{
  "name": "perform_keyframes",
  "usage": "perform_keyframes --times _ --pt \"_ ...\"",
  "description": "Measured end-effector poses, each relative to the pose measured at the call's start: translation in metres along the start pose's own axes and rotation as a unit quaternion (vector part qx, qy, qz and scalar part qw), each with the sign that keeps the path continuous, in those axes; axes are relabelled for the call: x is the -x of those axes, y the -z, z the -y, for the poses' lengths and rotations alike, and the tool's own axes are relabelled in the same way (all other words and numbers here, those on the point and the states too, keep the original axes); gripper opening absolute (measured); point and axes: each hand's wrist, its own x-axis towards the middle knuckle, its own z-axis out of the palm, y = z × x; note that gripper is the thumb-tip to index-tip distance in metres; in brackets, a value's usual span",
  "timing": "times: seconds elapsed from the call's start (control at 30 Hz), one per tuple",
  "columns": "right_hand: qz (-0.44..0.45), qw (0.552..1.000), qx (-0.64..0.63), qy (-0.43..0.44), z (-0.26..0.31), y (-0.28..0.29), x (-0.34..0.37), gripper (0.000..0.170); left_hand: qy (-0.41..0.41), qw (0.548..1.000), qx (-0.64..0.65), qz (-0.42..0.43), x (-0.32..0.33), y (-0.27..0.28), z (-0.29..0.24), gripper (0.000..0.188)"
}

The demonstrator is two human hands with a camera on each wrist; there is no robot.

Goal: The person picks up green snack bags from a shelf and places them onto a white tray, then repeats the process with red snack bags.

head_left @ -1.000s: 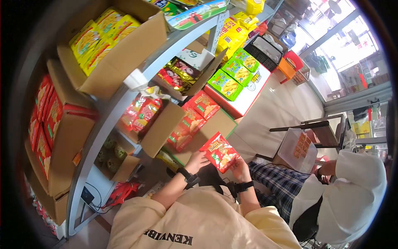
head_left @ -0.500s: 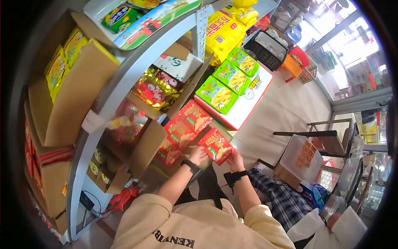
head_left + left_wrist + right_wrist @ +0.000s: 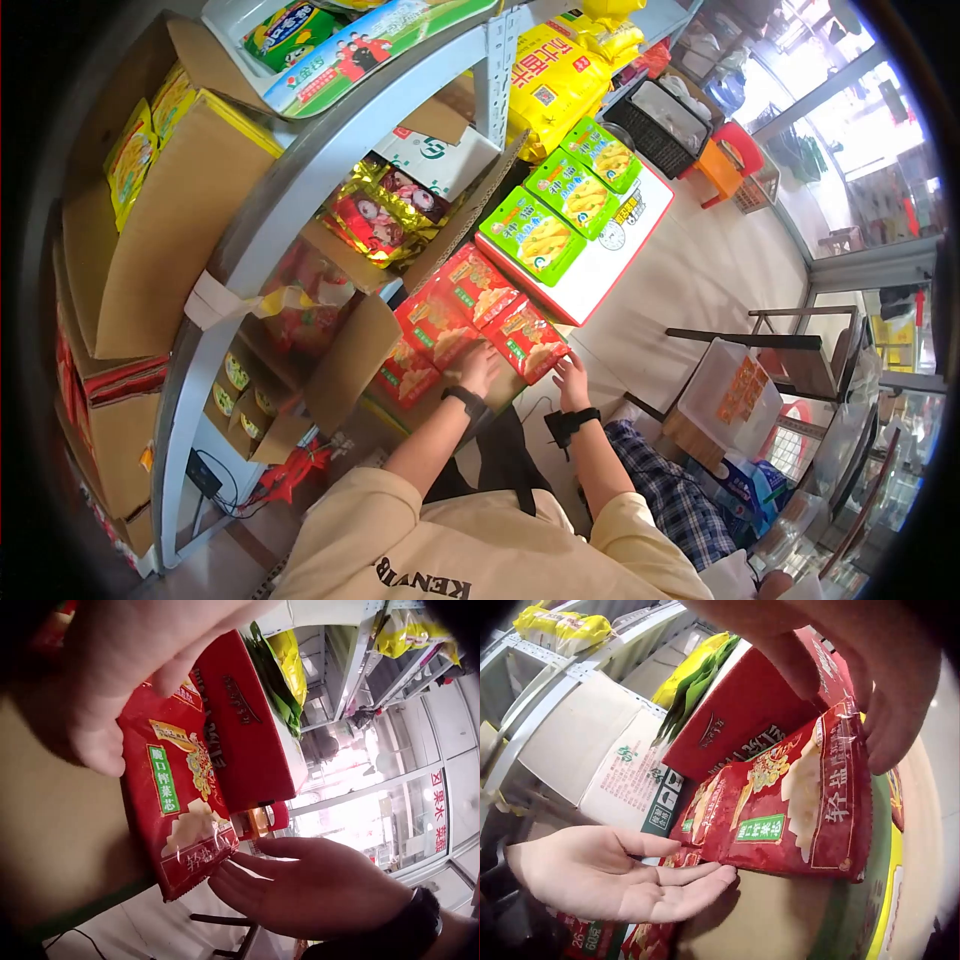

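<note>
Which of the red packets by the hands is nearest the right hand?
In the head view, the group's rightmost red packet, its edge beside the right hand; other red packets lie farther left.

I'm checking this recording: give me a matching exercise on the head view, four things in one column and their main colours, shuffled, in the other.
Things
1. Snack packet between left hand and right hand
2. Three snack packets in a row on the white-topped box
3. Large rice bag
4. Basket nearest the rice bag

Colours
A. Black
B. Red
C. Yellow
D. Green

Pairs: 1-B, 2-D, 3-C, 4-A
</note>
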Motion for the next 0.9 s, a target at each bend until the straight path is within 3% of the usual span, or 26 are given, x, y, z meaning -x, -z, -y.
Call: perform_keyframes --times 0.2,0.3,0.4,0.47,0.57,0.77,0.9 --pt "-0.087 0.992 0.078 0.047 0.008 0.001 0.016 0.054 0.038 0.997 -0.065 0.005 0.027 0.006 -0.01 0.042" --pt "-0.101 0.987 0.091 0.087 0.01 -0.005 0.039 0.05 0.041 0.999 -0.021 0.018 0.044 0.028 -0.005 0.041" --pt "-0.035 0.982 0.04 0.179 0.025 -0.031 0.09 0.045 0.036 0.997 -0.014 0.067 0.109 0.039 -0.03 0.043" --pt "0.033 0.978 0.027 0.205 0.05 -0.061 0.146 0.041 -0.02 0.991 -0.04 0.125 0.154 0.057 -0.047 0.042" --pt "0.164 0.944 0.05 0.282 0.084 -0.112 0.229 0.023 -0.083 0.981 -0.063 0.165 0.242 0.076 -0.093 0.041" --pt "0.373 0.816 0.123 0.424 0.116 -0.215 0.382 0.02 -0.327 0.917 -0.122 0.192 0.433 0.113 -0.166 0.043" --pt "0.421 0.656 0.192 0.597 0.112 -0.273 0.446 0.025 -0.492 0.857 -0.106 0.111 0.51 0.151 -0.184 0.044"
